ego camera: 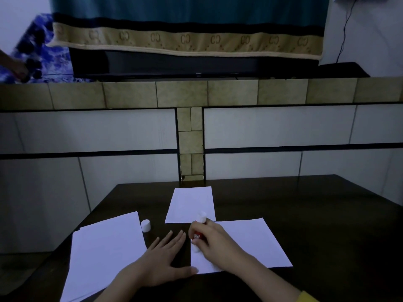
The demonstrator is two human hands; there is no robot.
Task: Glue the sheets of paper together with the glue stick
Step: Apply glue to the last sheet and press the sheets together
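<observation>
White cap [146, 225] stands between paper stack [104, 253] and glue stick [198, 233].

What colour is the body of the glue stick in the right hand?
Red, with white ends, on the glue stick; head view, the only one.

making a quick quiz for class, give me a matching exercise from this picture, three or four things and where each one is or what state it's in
Things:
1. glue stick
2. cap
3. left hand
4. stack of paper

Places or states:
A. lying flat, palm down, on the table
B. at the left side of the table
C. held in the right hand over a sheet
D. standing alone on the table, off the stick

Pairs: 1-C, 2-D, 3-A, 4-B
</observation>
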